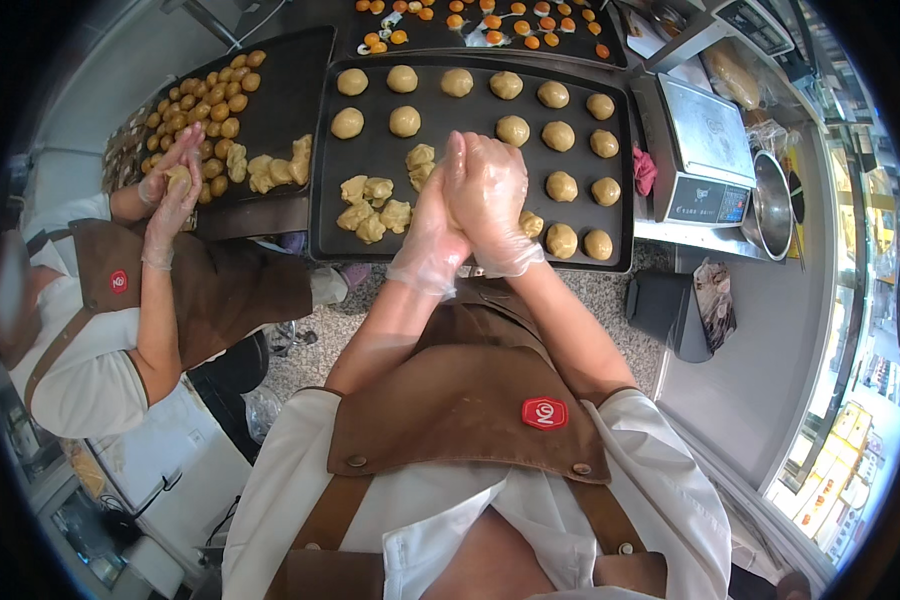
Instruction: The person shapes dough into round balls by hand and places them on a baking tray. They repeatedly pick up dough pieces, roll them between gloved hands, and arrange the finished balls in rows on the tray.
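Note:
My left hand (436, 221) and my right hand (491, 195), both in clear plastic gloves, are pressed together above the near middle of a dark baking tray (457, 180). The right hand's curled fingers lie over the left palm. Whatever may be between the palms is hidden. Smooth round dough balls (512, 130) sit in rows along the tray's far and right sides. Rough dough pieces (371, 212) lie in a group left of my hands. More rough lumps (420, 165) are just beyond my left hand, and another lump (531, 223) shows beside my right wrist.
At left, a co-worker's gloved hands (176, 180) hold dough over a second tray (285, 75) with brown balls and dough lumps. Egg yolks lie on a far tray (435, 37). A scale (701, 142), pink cloth (643, 171) and metal bowl (771, 206) stand right.

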Available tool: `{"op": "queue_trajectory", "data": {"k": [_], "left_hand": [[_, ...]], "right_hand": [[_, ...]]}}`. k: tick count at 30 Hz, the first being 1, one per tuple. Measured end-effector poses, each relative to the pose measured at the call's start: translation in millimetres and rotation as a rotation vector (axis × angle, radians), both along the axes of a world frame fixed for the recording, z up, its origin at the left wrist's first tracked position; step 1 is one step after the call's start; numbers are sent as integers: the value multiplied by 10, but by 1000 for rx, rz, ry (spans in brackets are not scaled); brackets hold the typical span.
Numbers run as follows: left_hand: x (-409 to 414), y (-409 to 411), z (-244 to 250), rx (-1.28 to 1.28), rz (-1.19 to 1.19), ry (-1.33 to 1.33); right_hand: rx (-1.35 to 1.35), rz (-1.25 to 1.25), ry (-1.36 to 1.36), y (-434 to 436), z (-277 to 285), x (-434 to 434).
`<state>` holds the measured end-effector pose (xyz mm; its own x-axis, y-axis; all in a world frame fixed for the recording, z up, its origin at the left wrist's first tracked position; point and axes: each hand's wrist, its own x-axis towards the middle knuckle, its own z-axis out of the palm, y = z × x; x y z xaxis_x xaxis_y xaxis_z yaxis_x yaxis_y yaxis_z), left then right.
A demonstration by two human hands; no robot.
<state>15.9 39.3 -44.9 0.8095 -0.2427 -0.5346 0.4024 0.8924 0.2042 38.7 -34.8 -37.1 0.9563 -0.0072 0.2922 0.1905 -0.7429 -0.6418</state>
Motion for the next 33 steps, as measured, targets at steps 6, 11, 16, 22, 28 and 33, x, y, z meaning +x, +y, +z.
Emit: {"op": "queue_trajectory", "data": {"k": [6, 11, 16, 22, 28, 33], "left_hand": [[23, 78, -302, -22, -103, -119], [-74, 58, -407, 51, 44, -141], [-64, 181, 31, -146, 40, -27], [-45, 377, -209, -488, -131, -205], [-40, 234, -32, -10, -5, -153], [-94, 142, -33, -2, -21, -35]], "right_hand": [[40, 121, -187, -11, 175, 86], [-175, 83, -262, 129, -8, -32], [861, 174, 433, -95, 56, 139], [620, 112, 281, -158, 335, 197], [-106, 25, -278, 158, 259, 38], [-91, 5, -72, 60, 151, -37]]}}
